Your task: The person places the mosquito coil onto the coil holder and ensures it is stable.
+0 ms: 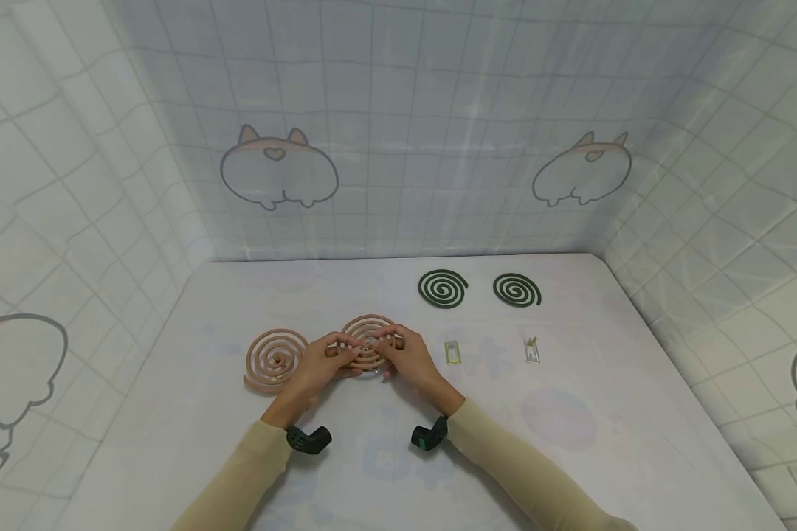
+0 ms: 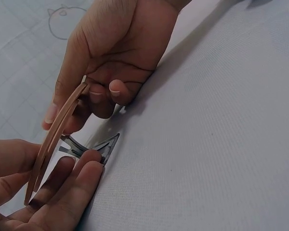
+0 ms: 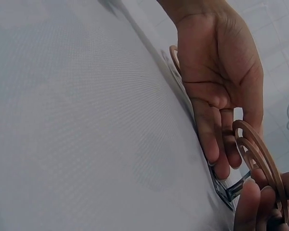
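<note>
Brown coil [image 2: 52, 137], rnd, lies betw. your L hand [image 1: 322, 361] and R hand [image 1: 408, 358], equally near, each part-closed, pinching it; metal stand [image 3: 238, 186] betw. hands, beneath coil.

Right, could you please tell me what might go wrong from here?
The brown mosquito coil looks thin, so uneven pressure between the left hand and right hand might snap it. The small metal stand beneath could tip if nudged. In the head view, the left hand is close to the other brown coil and could knock it.
</note>
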Motion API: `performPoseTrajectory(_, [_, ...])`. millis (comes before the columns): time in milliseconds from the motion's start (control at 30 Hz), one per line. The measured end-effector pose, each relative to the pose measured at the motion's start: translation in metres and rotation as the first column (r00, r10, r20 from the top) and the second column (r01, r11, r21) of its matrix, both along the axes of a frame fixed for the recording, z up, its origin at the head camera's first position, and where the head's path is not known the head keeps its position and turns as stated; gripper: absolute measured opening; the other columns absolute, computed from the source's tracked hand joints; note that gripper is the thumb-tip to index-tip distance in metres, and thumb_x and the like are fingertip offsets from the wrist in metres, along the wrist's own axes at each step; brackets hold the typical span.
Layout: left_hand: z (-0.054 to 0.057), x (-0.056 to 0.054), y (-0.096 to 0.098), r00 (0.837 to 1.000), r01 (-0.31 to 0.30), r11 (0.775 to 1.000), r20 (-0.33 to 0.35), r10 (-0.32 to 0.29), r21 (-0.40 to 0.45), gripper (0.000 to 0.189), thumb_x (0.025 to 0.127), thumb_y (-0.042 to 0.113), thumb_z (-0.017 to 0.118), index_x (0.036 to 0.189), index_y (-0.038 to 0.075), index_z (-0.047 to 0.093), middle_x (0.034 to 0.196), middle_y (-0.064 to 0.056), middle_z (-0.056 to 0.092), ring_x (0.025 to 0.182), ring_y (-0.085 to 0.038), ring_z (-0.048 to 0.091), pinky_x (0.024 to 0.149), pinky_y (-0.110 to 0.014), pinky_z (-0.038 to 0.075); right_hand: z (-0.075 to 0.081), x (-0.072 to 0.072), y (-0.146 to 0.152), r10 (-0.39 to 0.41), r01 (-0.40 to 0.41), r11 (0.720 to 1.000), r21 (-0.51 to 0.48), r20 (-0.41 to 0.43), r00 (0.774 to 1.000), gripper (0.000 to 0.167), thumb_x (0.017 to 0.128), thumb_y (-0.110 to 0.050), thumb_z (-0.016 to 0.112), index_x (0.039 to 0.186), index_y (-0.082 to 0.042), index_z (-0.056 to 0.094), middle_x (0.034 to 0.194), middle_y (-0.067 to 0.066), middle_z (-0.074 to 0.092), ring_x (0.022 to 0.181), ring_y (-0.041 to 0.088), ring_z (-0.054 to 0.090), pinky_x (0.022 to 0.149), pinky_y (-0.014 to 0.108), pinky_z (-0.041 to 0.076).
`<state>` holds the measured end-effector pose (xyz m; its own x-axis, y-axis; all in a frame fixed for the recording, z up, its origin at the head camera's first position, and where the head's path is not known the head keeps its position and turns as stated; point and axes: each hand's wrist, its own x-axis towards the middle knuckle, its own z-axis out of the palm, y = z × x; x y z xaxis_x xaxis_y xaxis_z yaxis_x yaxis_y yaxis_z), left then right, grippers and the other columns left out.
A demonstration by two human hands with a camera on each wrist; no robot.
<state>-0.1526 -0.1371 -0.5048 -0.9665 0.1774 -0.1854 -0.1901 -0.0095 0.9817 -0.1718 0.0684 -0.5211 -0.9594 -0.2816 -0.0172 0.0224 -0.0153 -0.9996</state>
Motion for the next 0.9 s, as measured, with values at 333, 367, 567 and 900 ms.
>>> performPoseTrajectory(333, [-0.0005,0.0001,0.0,1.0,0.007,1.0,-0.006,-0.007,-0.006,0.022,0.101,0.006,0.067,0.121,-0.002,0.064,0.099,-0.018,0.067,0.09,-0.029,0.072,0.086,-0.041,0.062,-0.002,0.0015,0.0031,0.003,-0.003,1.0,-0.006,0.015,1.0,0.027,0.1,-0.018,0.071,0.123,-0.006,0.067,0.077,0.005,0.063,0.055,0.014,0.055,0.05,0.025,0.054])
performPoseTrajectory(367, [-0.0008,0.0,-0.0001,1.0,0.007,1.0,-0.007,-0.007,-0.005,0.022,0.101,0.006,0.067,0.121,-0.002,0.064,0.099,-0.018,0.067,0.09,-0.029,0.072,0.085,-0.041,0.062,-0.0025,0.0014,0.0035,0.005,-0.005,1.0,-0.008,0.014,1.0,0.026,0.1,-0.018,0.071,0.123,-0.006,0.067,0.077,0.005,0.062,0.055,0.014,0.054,0.05,0.025,0.054])
performPoseTrajectory(567, [-0.0028,-0.0001,-0.0006,1.0,0.011,1.0,-0.016,-0.011,0.0,0.021,0.102,0.002,0.064,0.121,-0.004,0.063,0.098,-0.017,0.064,0.09,-0.028,0.072,0.086,-0.041,0.062,-0.0035,0.0007,0.0031,0.002,-0.002,1.0,-0.003,0.011,1.0,0.025,0.101,-0.015,0.07,0.124,-0.006,0.067,0.077,0.004,0.06,0.054,0.014,0.053,0.05,0.025,0.054])
performPoseTrajectory(900, [-0.0026,0.0003,-0.0008,1.0,0.001,1.0,-0.022,0.0,0.016,0.023,0.101,0.003,0.065,0.123,-0.004,0.062,0.099,-0.017,0.063,0.091,-0.029,0.072,0.086,-0.042,0.062,-0.0007,0.0007,0.0002,0.0,0.0,1.0,0.007,0.003,1.0,0.025,0.101,-0.016,0.07,0.124,-0.008,0.067,0.073,0.004,0.058,0.054,0.014,0.054,0.05,0.025,0.054])
